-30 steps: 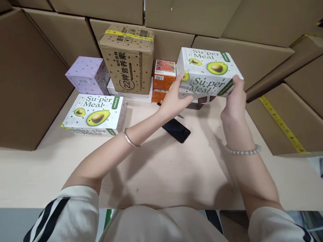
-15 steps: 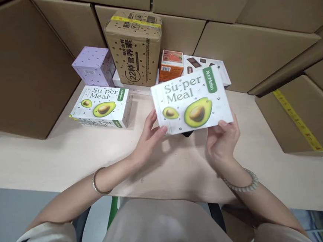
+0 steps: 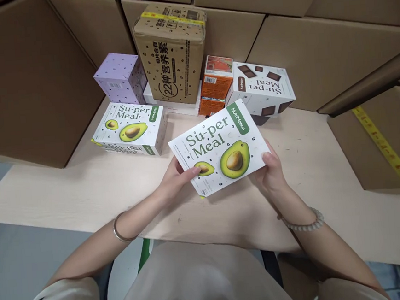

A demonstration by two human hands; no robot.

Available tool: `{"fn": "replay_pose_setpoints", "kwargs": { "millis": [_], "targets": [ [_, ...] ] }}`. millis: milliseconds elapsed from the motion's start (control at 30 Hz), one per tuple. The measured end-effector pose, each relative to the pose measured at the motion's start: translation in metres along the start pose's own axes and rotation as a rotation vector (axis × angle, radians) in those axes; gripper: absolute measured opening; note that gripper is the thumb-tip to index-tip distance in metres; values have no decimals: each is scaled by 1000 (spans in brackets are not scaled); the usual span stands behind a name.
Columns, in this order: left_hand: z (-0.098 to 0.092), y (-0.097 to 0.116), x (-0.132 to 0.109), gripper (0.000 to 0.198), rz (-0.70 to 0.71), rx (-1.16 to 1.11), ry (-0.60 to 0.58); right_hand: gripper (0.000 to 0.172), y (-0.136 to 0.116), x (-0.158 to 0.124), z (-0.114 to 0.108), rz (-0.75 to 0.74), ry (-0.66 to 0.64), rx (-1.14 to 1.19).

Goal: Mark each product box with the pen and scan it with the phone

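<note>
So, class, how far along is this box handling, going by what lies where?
One avocado box already lies on the table. A second avocado box is in both hands, left hand and right hand, above the table. The chocolate box sits at the back, untouched.

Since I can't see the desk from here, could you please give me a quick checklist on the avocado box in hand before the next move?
1. Left hand grips the avocado box at its near-left edge: ok.
2. Right hand supports its right edge: ok.
3. Printed face turned up, readable: ok.
4. Box flaps closed: cannot tell.
5. Second avocado box lies apart on the table: ok.
6. Chocolate box behind, not touching the held box: ok.
</note>
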State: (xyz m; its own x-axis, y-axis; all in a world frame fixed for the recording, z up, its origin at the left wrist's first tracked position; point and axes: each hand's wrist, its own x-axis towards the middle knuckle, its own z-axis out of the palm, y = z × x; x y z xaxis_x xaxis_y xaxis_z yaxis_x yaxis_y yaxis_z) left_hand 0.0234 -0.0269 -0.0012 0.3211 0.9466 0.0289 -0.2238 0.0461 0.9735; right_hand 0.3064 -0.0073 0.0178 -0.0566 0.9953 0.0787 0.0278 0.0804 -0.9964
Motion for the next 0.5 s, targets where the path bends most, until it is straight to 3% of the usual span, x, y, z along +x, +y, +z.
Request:
{"fn": "replay_pose_setpoints", "kwargs": {
  "millis": [100, 200, 367, 500],
  "targets": [
    [-5, 2, -4, 68, -9, 42, 15, 100, 2, 1, -5, 100, -40, -1],
    [-10, 10, -6, 72, 27, 120, 42, 104, 8, 3, -11, 97, -78, -32],
    [-23, 21, -8, 102, 413, 477, 8, 94, 18, 7, -15, -4, -155, -258],
    [-25, 28, -10, 92, 556, 564, -73, 95, 22, 6, -16, -84, -225, -234]
  ]
}}
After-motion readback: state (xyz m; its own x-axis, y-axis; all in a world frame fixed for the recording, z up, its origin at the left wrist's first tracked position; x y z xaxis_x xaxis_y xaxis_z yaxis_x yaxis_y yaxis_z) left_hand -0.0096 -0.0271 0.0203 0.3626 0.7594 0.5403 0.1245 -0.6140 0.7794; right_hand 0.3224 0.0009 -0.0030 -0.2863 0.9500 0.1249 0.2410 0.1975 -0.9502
